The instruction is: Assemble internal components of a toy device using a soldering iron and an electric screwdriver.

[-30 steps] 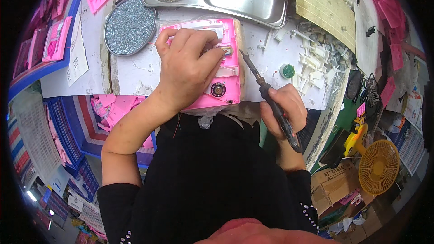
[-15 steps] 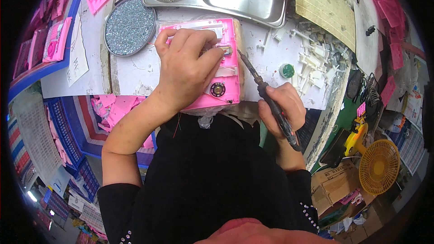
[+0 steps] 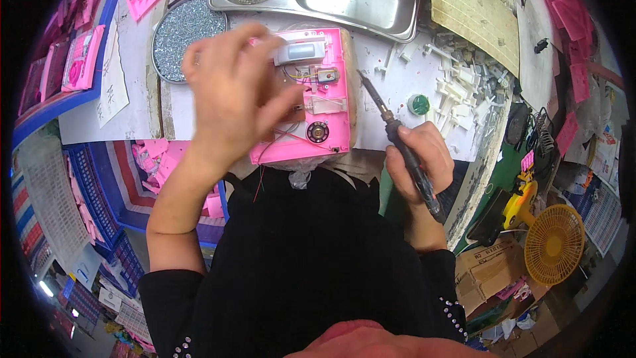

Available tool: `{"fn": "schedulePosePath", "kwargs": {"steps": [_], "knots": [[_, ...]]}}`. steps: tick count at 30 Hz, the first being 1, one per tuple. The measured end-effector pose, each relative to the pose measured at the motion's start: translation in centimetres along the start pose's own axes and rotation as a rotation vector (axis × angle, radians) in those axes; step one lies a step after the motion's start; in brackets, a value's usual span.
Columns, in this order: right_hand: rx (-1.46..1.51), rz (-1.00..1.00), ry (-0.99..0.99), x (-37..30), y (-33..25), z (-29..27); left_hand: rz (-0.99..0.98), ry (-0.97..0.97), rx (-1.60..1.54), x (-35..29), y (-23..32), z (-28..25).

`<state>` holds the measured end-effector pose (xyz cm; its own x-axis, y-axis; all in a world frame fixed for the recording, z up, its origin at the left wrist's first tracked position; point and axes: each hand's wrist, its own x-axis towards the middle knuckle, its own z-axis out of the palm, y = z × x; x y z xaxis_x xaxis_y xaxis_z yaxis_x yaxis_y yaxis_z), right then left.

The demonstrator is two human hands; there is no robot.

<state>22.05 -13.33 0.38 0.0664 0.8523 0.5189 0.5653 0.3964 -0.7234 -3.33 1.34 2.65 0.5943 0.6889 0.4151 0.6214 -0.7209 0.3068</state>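
Observation:
My right hand (image 3: 427, 162) is wrapped round the dark handle of a soldering iron (image 3: 407, 152), its metal tip pointing up and left, apart from the pink casing. On the bench lies that pink plastic casing (image 3: 338, 109), holding a round speaker (image 3: 318, 132), a small metal-framed part (image 3: 327, 75), a white-grey piece (image 3: 301, 51) and thin wires. Over the casing's left side hangs my left hand (image 3: 228, 93), blurred, its thumb spread from the fingers and nothing visible in it. It hides part of the casing and the bowl's edge.
A round bowl of small screws (image 3: 189, 36) stands at the left. Behind the casing sits a metal tray (image 3: 414, 10) with small metal parts. To the right are a green-topped pot (image 3: 419, 104) and loose white plastic pieces (image 3: 457, 89). A yellow fan (image 3: 555, 235) stands low at right.
My left hand has lifted off the metal-framed part and moved left toward the screw bowl, its fingers spreading. The soldering iron has shifted slightly right, away from the casing.

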Motion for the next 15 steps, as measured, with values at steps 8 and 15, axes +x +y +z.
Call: {"fn": "schedulePosePath", "kwargs": {"steps": [8,15], "knots": [[0.000,-0.013,0.030,0.8,0.2,-0.1,-0.060,-0.266,0.232,-1.6,-3.1,-2.3],[-0.018,0.023,0.009,1.2,-0.6,-0.1,-0.062,-0.207,0.142,-1.7,-3.2,-2.3]]}}
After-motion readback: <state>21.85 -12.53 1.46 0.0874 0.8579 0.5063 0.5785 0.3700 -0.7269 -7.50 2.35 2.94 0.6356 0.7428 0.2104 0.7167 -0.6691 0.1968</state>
